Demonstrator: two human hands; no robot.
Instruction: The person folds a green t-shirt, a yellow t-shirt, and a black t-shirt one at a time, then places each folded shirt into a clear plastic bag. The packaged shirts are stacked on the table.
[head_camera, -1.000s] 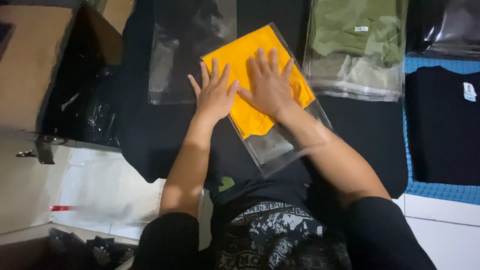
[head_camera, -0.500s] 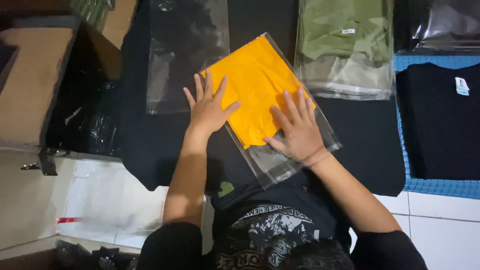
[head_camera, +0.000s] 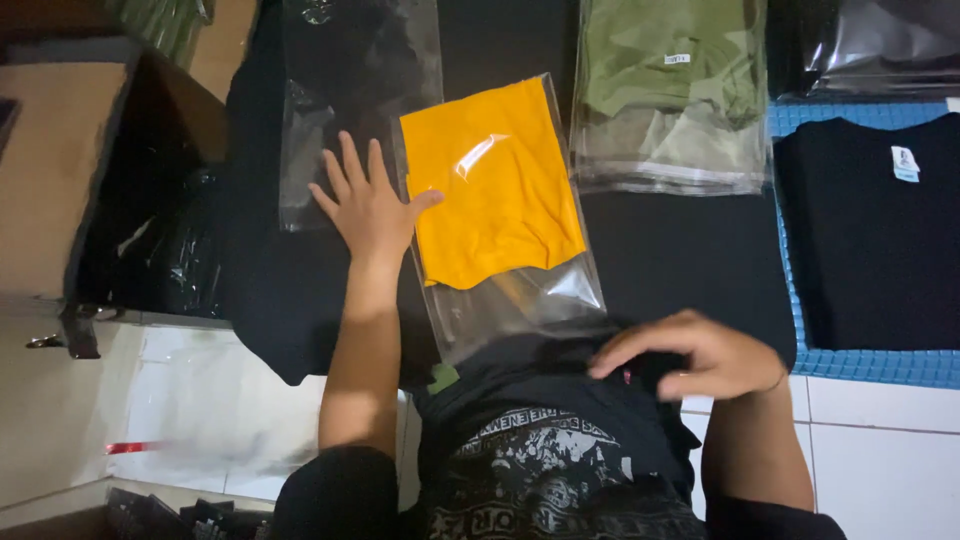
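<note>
Folded orange shirt (head_camera: 492, 180) in clear bag (head_camera: 520, 290): lying on dark surface (head_camera: 680, 260). Likely light, soft, slippery; gripping bag edges seems best. Left hand (head_camera: 372, 205) pressing flat, splayed; right hand (head_camera: 700, 355) curling loosely, empty.

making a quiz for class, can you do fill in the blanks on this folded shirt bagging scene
1. The folded garment inside the clear bag is ____ in colour.
2. The ____ hand lies flat beside the bag.
3. The bagged garment right of it is ____.
4. The black shirt lies on a ____ mat.

Missing words: yellow; left; green; blue
</note>
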